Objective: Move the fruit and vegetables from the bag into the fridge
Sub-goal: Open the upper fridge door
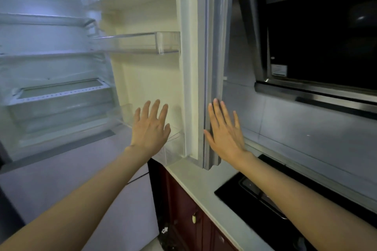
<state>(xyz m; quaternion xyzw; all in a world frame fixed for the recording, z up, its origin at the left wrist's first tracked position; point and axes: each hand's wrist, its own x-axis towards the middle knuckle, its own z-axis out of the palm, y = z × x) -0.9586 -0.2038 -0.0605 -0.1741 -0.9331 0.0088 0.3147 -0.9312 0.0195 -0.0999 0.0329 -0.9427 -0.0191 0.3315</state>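
The fridge [51, 71] is smooth white plastic inside. Its door bins [163, 44] are clear, shiny plastic. The hood [318, 32] is shiny dark glass and metal. The cupboards [183, 206] look like glossy red-brown wood.

The fridge [51, 71] is white inside with a bluish light. Its door [189, 67] is creamy white with a grey edge. The cupboards [183, 206] are dark red. The counter [195, 185] is white, the stove [255, 206] black.
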